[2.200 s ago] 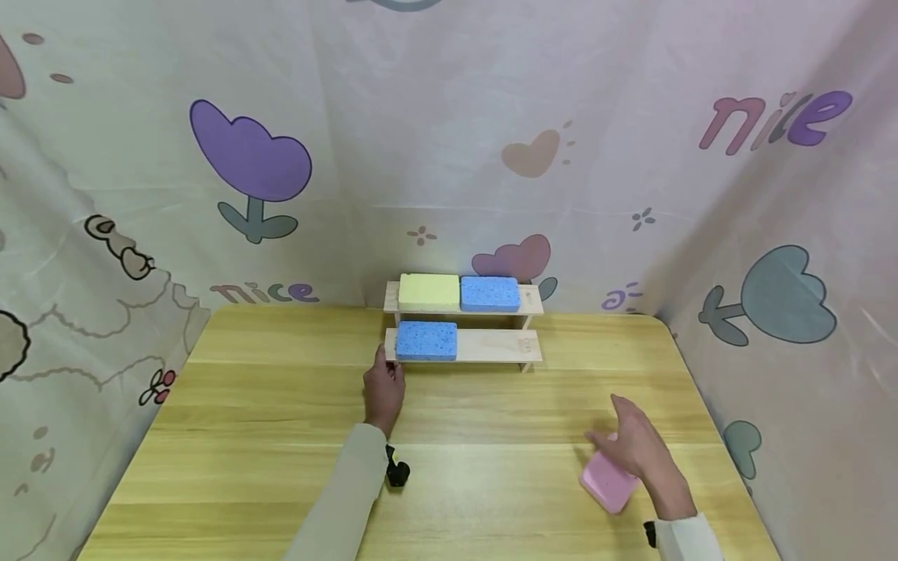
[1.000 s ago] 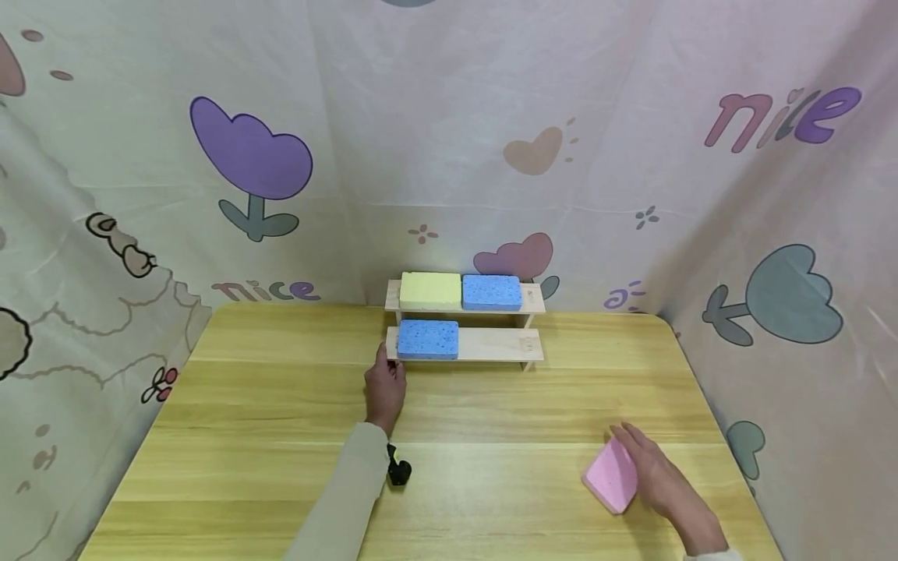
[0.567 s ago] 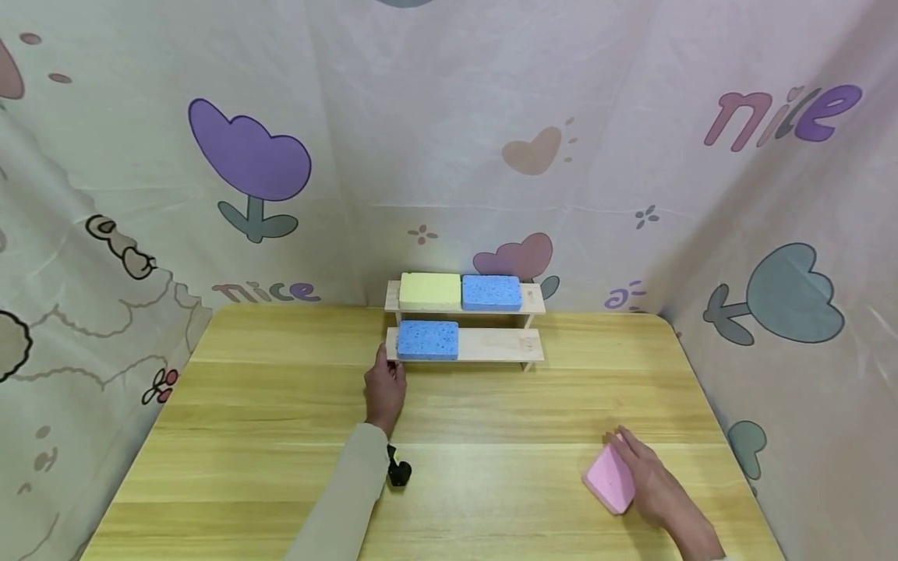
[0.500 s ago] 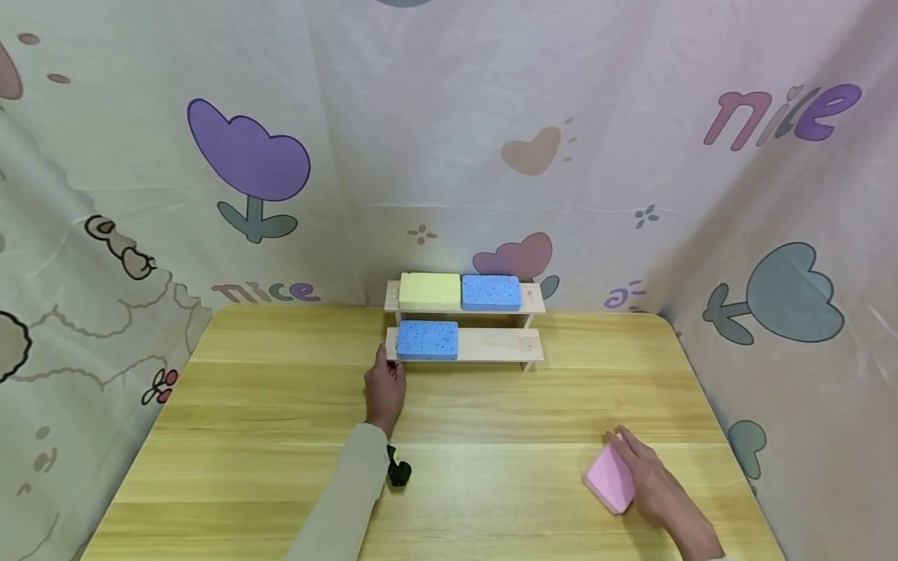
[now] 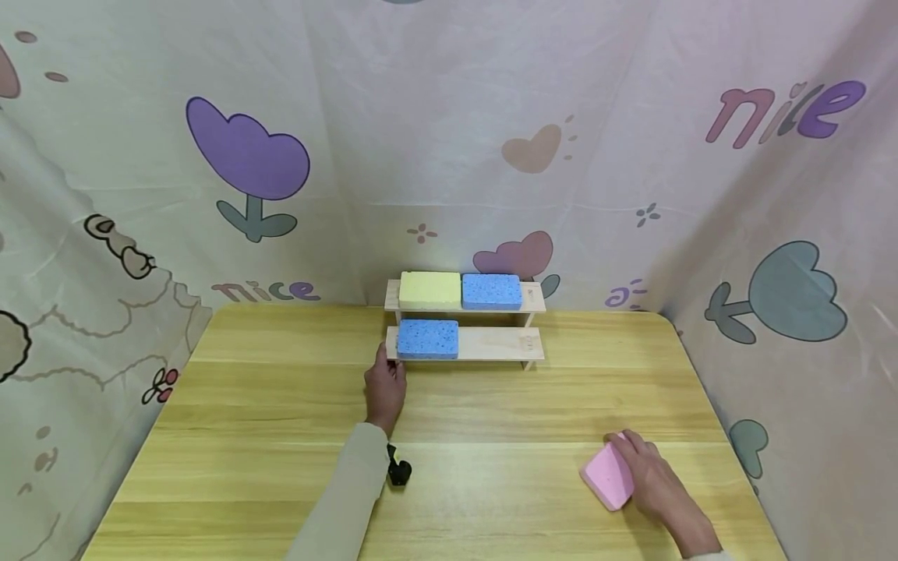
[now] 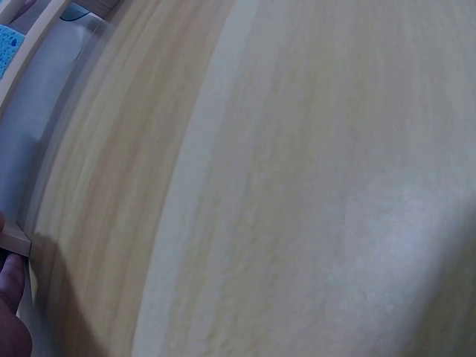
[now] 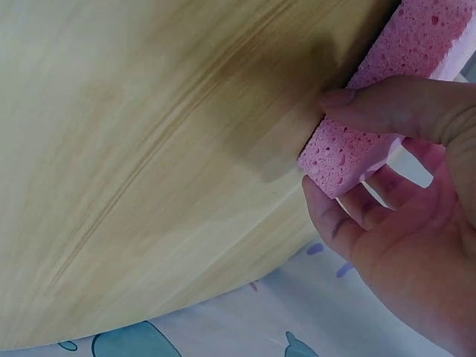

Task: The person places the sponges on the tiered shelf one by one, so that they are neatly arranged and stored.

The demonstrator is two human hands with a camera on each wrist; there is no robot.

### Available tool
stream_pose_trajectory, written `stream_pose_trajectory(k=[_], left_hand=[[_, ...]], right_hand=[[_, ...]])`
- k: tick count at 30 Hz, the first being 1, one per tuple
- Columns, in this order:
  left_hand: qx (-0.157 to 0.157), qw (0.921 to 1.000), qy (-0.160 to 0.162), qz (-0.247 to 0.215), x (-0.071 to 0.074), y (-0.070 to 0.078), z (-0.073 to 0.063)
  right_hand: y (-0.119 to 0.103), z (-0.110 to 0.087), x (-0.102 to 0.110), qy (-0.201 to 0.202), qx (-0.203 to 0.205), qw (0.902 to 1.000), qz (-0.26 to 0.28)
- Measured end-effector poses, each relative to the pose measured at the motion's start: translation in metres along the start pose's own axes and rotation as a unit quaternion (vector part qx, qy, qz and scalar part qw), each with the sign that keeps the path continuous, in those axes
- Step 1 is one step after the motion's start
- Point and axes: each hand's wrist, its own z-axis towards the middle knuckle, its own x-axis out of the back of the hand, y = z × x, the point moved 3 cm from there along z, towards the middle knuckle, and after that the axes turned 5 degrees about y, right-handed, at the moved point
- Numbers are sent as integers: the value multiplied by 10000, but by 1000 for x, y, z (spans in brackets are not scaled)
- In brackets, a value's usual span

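A two-tier wooden rack [image 5: 498,344] stands at the back of the table. My left hand [image 5: 384,391] holds the left end of its lower tier; in the left wrist view, fingers [image 6: 11,282] wrap the wooden support at the frame's edge. On the upper tier sit a yellow sponge [image 5: 429,291] and a blue sponge [image 5: 491,291], side by side. Another blue sponge [image 5: 427,340] lies on the left of the lower tier. At the right front, my right hand [image 5: 655,481] pinches a pink sponge [image 5: 606,477] between thumb and fingers, as the right wrist view shows.
The wooden tabletop [image 5: 491,483] spreads between the two hands. A patterned cloth [image 5: 421,140] hangs close behind the rack and along both sides. A small black device [image 5: 398,471] is strapped at my left wrist.
My right hand has come from above the pink sponge to its right side, and its fingers have curled onto it. The sponge has shifted slightly. My left hand has stayed at the rack.
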Motion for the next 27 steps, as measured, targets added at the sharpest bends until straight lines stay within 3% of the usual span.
stream_pose_trajectory(k=[13,27], left_hand=[[140,9998,-112,-51,1,2,1],[99,9998,-98,-137,1,1,0]], right_hand=[[0,2,-1,-95,-151,9998,70],[-6,10,6,286,41,9995,114]])
